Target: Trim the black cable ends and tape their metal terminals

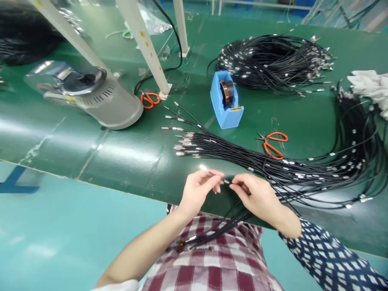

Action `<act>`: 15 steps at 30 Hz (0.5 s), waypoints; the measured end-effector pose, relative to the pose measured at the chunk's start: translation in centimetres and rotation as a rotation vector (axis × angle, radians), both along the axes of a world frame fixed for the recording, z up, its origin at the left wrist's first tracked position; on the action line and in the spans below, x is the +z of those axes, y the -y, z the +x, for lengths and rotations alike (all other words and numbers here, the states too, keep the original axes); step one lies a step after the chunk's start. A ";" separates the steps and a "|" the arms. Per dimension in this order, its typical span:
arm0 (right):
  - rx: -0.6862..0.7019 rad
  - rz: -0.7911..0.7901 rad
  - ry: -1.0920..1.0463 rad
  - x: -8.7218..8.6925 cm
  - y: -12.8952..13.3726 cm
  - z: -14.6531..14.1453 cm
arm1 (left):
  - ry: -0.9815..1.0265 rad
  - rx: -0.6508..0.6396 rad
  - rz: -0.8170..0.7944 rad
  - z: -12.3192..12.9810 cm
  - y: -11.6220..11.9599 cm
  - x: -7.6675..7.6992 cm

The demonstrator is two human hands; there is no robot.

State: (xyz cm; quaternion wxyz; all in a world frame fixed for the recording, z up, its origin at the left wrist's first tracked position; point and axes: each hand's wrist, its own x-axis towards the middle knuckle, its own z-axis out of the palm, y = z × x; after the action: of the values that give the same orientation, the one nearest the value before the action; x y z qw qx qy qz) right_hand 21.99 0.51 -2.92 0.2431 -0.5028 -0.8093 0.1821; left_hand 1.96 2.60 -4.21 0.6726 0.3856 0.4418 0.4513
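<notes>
In the head view my left hand (200, 186) is closed in a pinch on a thin black cable (214, 174). A bright whitish tip of it sticks out above the fingers, and a small pale piece shows on the right. My right hand (256, 195) is just beside it, thumb and fingers pinched together; anything between them is too small to make out. Behind both hands stretches a large bundle of black cables (236, 151), with pale connector ends at its left. More black cables (221, 230) lie across the checked apron (209, 270) below my hands.
A blue tape dispenser (226, 99), orange-handled cutters (271, 143), orange-handled scissors (150, 100) and a coiled cable bundle (266, 60) lie on the green table (127, 161). A grey heat-gun-like device (112, 103) stands left. White gloves (371, 87) lie at right. White posts (145, 44) rise behind.
</notes>
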 end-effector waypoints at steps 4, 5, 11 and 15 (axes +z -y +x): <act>0.030 0.044 -0.024 1.5 -0.3 -0.7 | -0.054 -0.083 0.144 -0.3 -0.1 0.9; 0.031 0.061 -0.042 1.8 -0.5 -1.0 | -0.075 -0.106 0.177 -0.5 -0.1 1.2; 0.067 0.030 -0.049 2.3 -0.6 -0.8 | -0.113 -0.093 0.208 -1.0 0.3 1.5; 0.089 -0.050 0.062 2.6 -1.6 2.5 | 0.025 -0.086 0.068 -0.3 0.5 1.0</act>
State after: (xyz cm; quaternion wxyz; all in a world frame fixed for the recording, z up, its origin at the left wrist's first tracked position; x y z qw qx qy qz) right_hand 24.47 2.11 -0.29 0.1968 -0.4777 -0.8332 0.1971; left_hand 1.63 2.10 -3.17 0.6834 0.4212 0.4006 0.4416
